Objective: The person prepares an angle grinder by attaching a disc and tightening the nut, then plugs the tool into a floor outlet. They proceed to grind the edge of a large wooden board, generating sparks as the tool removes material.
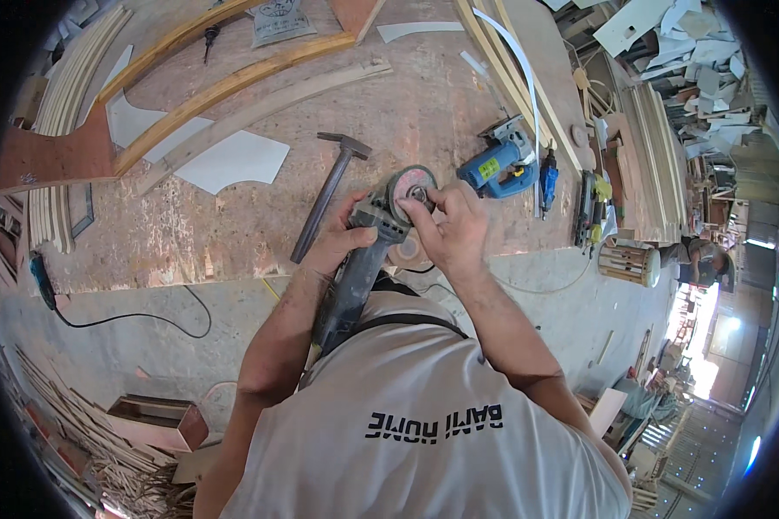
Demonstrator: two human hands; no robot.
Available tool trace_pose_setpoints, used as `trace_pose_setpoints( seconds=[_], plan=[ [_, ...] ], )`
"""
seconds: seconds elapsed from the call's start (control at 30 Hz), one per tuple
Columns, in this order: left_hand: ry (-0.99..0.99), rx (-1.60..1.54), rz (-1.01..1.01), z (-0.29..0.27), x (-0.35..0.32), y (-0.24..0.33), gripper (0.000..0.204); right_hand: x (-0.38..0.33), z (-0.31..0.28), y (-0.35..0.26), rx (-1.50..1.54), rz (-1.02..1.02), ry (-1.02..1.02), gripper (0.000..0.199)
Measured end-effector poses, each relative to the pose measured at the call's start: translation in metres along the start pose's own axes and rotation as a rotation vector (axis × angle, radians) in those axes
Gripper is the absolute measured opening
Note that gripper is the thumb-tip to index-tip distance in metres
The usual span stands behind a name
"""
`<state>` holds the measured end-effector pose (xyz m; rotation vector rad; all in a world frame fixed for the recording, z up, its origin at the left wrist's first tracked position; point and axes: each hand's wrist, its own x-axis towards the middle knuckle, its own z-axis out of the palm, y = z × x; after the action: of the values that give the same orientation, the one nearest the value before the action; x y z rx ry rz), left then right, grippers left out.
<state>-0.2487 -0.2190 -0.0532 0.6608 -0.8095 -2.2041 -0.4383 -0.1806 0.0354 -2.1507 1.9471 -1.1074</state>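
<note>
Held close to my body is an angle grinder (352, 281), its head up and its dark body slanting down toward my shirt. My left hand (339, 244) is closed round the grinder just below its head, thumb across the front. On the head sits a round disc (398, 184) with a reddish face and a dark rim. My right hand (455, 227) is closed at the disc's centre, thumb and fingers pinching the metal flange nut (418, 194) there. Left of the grinder, a hammer (331, 190) lies on the workbench (234, 221), its head pointing away from me.
A blue jigsaw (500, 164), a blue tool (548, 179) and a nail gun (590, 208) lie on the right. Curved wooden frame pieces (234, 86) and white sheet offcuts (234, 162) cover the left. A black cable (138, 323) crosses the floor. Wood strips (653, 164) are stacked at right.
</note>
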Motion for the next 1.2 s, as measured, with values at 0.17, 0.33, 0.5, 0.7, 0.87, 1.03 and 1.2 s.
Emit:
trace_pose_setpoints(
  seconds=[0.17,0.33,0.5,0.7,0.87,1.03,1.2],
  plan=[
    [-0.075,-0.006,0.019,0.009,0.003,0.012,0.091,0.027,-0.032,0.011,0.149,-0.239,-0.094,0.045],
    [-0.097,-0.064,-0.018,0.013,0.003,0.014,0.091,0.027,-0.031,0.027,0.28,-0.249,-0.248,0.043],
    [-0.032,-0.103,-0.028,0.006,0.004,0.001,0.092,0.001,0.004,0.002,0.109,-0.083,0.108,0.033],
    [-0.061,-0.049,-0.019,0.003,-0.001,0.003,0.099,0.018,-0.024,0.007,0.172,-0.154,-0.137,0.036],
    [-0.074,-0.1,0.0,0.007,-0.005,0.005,0.094,0.023,-0.028,0.019,0.367,-0.18,-0.282,0.042],
    [-0.042,-0.088,-0.001,0.01,-0.011,0.012,0.094,-0.008,0.014,-0.001,0.643,0.042,0.049,0.035],
    [-0.036,-0.091,-0.014,0.003,-0.008,0.005,0.096,-0.011,0.022,-0.005,0.644,0.129,0.061,0.031]
  ],
)
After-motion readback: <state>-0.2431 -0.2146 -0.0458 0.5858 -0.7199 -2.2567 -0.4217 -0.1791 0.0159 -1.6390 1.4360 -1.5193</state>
